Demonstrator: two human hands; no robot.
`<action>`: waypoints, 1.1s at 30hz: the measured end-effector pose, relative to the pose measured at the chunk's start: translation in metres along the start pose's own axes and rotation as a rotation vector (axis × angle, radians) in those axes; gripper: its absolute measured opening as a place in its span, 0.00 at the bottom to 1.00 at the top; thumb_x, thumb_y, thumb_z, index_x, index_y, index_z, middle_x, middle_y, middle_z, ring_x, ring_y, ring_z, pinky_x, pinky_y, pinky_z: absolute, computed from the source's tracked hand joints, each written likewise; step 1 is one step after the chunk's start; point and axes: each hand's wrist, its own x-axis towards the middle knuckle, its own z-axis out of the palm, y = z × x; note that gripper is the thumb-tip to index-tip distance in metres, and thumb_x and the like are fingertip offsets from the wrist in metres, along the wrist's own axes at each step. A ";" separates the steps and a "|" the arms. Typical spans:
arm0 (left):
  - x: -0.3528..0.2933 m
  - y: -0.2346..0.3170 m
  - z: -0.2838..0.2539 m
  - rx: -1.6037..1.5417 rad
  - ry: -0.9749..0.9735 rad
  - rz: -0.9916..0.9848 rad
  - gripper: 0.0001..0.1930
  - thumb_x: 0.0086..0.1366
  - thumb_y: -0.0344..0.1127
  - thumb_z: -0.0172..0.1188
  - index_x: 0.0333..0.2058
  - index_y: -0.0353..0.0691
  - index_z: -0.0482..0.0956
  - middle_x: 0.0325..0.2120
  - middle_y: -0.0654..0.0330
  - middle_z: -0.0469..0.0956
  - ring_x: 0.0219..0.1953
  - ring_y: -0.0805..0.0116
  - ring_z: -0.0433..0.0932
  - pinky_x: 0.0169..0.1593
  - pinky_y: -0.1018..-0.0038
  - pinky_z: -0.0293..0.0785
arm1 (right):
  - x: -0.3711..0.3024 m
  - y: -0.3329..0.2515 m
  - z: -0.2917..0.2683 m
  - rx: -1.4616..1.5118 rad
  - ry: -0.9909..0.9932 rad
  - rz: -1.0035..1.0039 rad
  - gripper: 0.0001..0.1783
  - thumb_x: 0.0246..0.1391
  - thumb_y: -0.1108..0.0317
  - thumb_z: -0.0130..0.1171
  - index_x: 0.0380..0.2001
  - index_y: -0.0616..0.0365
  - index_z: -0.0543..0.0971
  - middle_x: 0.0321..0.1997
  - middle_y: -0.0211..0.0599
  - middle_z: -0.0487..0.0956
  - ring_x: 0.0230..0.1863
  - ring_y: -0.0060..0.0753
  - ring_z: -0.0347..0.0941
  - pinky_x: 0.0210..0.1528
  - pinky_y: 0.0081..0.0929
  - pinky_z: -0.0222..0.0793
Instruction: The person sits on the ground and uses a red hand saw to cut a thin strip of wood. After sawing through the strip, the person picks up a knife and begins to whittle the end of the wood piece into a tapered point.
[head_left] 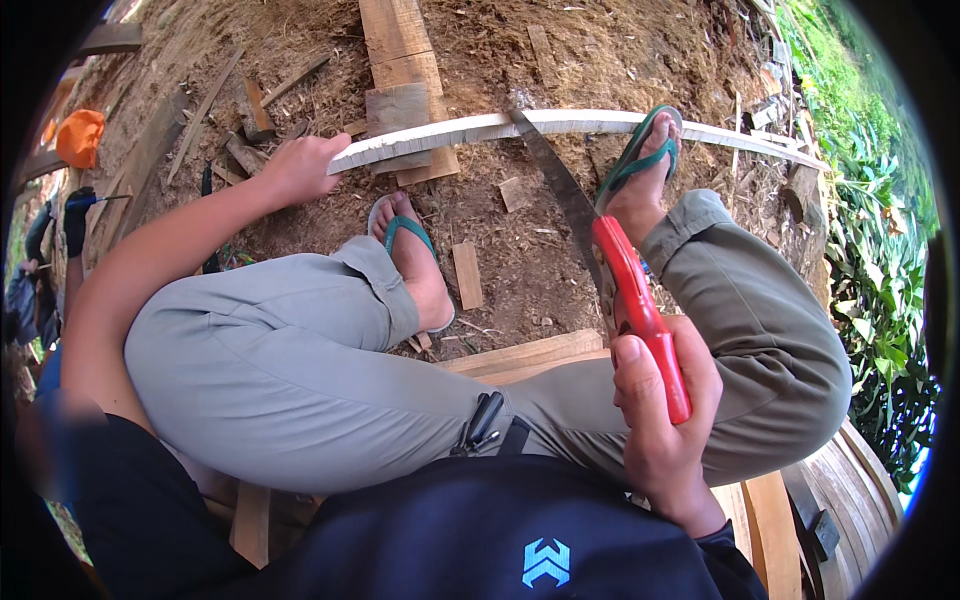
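Observation:
A long, thin strip of pale wood (440, 137) runs across the view in front of me, looking bowed through the lens. My left hand (305, 168) grips it at its left end. In my right hand (665, 410) is the red handle of a handsaw (572, 190). The saw's blade slants away from me, and its tip meets the strip near the middle. My right foot (655, 150), in a green flip-flop, presses on the strip to the right of the blade. A short wooden block (397, 110) lies under the strip near my left hand.
My left foot (405, 235) rests on dirt strewn with wood scraps, including a small offcut (467, 275). A plank (397, 35) stretches away at the top. Stacked boards (850, 490) lie at the lower right, and an orange object (80, 138) is far left. Green plants (870, 250) border the right side.

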 end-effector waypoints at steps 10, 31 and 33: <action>-0.002 0.001 0.001 -0.004 0.000 -0.005 0.16 0.53 0.27 0.62 0.41 0.39 0.70 0.28 0.42 0.80 0.37 0.38 0.80 0.39 0.49 0.77 | -0.012 -0.033 0.001 0.000 0.119 0.058 0.12 0.66 0.62 0.57 0.34 0.61 0.75 0.15 0.21 0.65 0.12 0.09 0.54 0.14 0.15 0.46; -0.002 0.001 0.001 0.080 -0.017 0.004 0.18 0.54 0.27 0.60 0.43 0.40 0.67 0.31 0.43 0.81 0.38 0.39 0.81 0.40 0.48 0.77 | -0.001 -0.034 -0.018 0.134 0.208 0.058 0.12 0.67 0.66 0.54 0.29 0.61 0.75 0.11 0.16 0.59 0.09 0.06 0.47 0.10 0.13 0.40; 0.002 0.001 0.002 0.073 -0.030 -0.009 0.17 0.54 0.27 0.60 0.43 0.40 0.67 0.31 0.43 0.81 0.37 0.39 0.81 0.39 0.49 0.78 | 0.020 -0.024 -0.005 0.150 0.216 0.011 0.12 0.67 0.65 0.55 0.30 0.61 0.76 0.14 0.18 0.63 0.11 0.08 0.53 0.13 0.14 0.46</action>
